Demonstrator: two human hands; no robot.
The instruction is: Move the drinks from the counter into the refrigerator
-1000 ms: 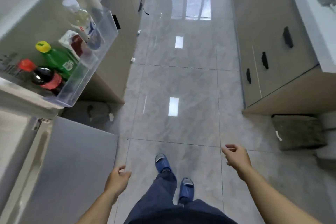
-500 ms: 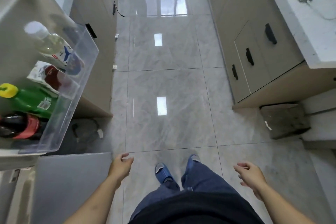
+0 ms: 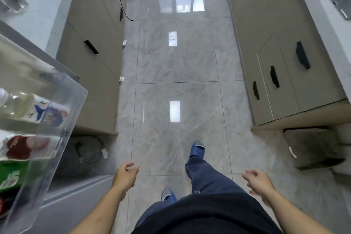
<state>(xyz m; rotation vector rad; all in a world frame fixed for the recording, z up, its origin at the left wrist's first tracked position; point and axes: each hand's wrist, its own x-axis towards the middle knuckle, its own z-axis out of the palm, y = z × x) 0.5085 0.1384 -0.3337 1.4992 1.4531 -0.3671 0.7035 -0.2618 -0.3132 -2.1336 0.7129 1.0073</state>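
Observation:
The clear plastic bin [image 3: 62, 135] of the open refrigerator door fills the left edge. In it stand a pale yellowish drink bottle [image 3: 28, 109] with a blue-and-white label, a carton [image 3: 22, 147] with a red picture, and a green bottle [image 3: 13, 173], cut off by the frame. Another clear bottle [image 3: 11, 0] stands on the counter at the top left. My left hand [image 3: 126, 175] hangs empty with loosely curled fingers, right of the bin. My right hand [image 3: 259, 181] is also empty and relaxed, over the floor.
Beige cabinets with black handles [image 3: 302, 55] line both sides of a glossy grey tiled aisle [image 3: 176, 74]. A phone [image 3: 340, 3] lies on the white counter at the right. A dark block [image 3: 311, 148] sits under the right cabinets. My feet wear blue slippers [image 3: 197, 149].
I have stepped forward along the aisle, right foot now ahead. The door bin has slid further left and closer in view. Both hands stay empty and swing at my sides.

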